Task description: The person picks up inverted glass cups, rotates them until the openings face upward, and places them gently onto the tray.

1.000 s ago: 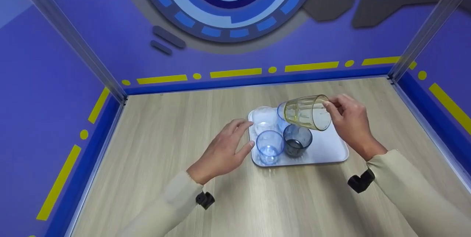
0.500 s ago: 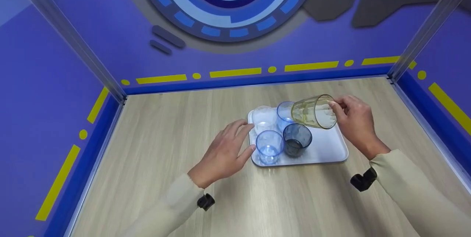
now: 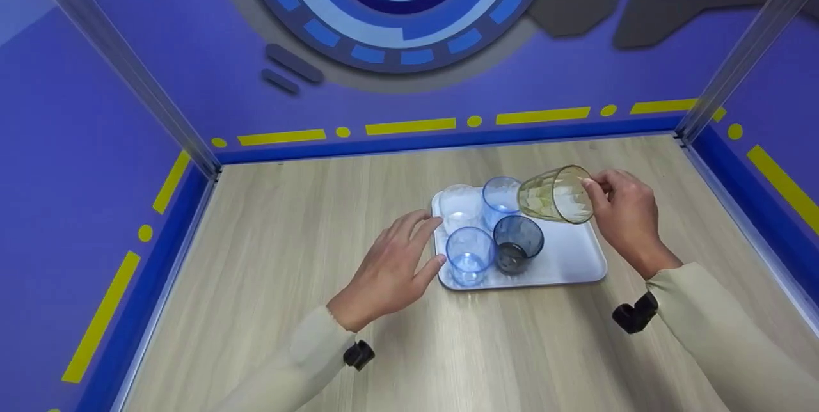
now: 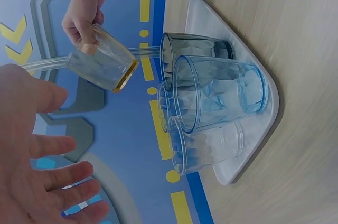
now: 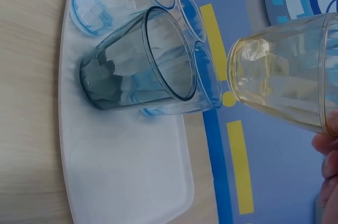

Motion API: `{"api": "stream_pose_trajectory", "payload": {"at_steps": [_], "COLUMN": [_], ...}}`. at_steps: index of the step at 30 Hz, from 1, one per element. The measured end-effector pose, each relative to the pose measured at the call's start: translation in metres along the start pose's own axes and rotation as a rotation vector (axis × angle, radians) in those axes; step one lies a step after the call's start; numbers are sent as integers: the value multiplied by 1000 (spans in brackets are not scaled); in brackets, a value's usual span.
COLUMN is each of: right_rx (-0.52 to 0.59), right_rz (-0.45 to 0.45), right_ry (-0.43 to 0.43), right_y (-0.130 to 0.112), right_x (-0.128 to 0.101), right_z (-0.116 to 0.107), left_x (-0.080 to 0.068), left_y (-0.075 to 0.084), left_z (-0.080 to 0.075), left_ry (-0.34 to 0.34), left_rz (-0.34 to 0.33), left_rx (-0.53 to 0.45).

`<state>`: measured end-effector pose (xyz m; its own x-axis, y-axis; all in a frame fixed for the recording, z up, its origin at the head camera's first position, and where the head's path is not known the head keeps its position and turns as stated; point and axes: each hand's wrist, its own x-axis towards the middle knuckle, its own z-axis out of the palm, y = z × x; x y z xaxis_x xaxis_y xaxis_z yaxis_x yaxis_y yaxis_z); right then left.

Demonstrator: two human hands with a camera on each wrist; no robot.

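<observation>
Amber cup (image 3: 555, 195) hangs tipped in my right hand (image 3: 624, 217), pinched at its base, long axis pointing left toward the frame's centre, mouth over the white tray (image 3: 569, 258) beside the dark cup (image 3: 518, 242). My left hand (image 3: 390, 268) lies spread at the tray's left edge, perhaps touching. Only the right wrist view shows the tray's bare lower half.

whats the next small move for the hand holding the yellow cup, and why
Probably tip the yellow cup upright and lower it onto the bare right part of the tray. The right hand holds it tilted in the air above the tray, while four cups fill the left side.
</observation>
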<state>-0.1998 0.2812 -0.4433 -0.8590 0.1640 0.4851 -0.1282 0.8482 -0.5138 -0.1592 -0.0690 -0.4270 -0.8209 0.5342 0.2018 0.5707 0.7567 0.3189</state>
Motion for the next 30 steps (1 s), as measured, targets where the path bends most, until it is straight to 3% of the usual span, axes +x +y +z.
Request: {"api": "stream_pose_trajectory", "payload": {"at_steps": [21,30], "right_rx": [-40,-65], "right_rz": [95,188], "right_ry": [1,-46], "right_y": [9,18], "right_x": [3,3], "right_z": [8,8], "left_x": [-6,-6], "left_y": [-4,-2], "left_z": [3,2], "left_ry": [29,21], "left_rz": [15,8], "left_rx": [-35,-35]}}
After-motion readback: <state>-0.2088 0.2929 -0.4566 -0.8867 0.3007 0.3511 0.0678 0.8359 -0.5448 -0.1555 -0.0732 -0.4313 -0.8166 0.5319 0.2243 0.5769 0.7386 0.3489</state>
